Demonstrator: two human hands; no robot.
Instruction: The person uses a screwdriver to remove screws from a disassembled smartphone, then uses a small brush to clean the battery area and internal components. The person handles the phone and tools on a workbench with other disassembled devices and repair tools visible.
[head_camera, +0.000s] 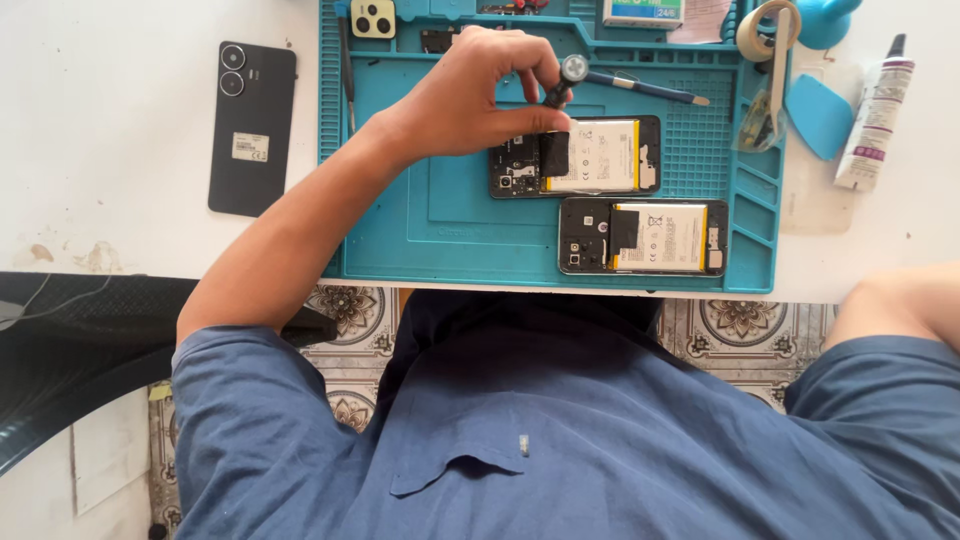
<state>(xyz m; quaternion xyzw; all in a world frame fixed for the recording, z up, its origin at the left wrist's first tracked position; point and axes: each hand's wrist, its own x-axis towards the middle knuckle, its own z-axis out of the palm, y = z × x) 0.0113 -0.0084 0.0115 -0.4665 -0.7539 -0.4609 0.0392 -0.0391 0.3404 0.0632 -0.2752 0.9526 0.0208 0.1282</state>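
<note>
Teal mat (450, 240): white-labelled batt. (600, 155) by hand (470, 100)

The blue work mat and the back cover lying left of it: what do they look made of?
Work mat: probably silicone or soft rubber, matte teal, with moulded ridges, a grid patch and shallow tray pockets along its edge. Back cover: likely plastic or glass, dark grey with a smooth, faintly satin face and two round lens rings; the look alone cannot settle which. The left hand works over the mat.
</note>
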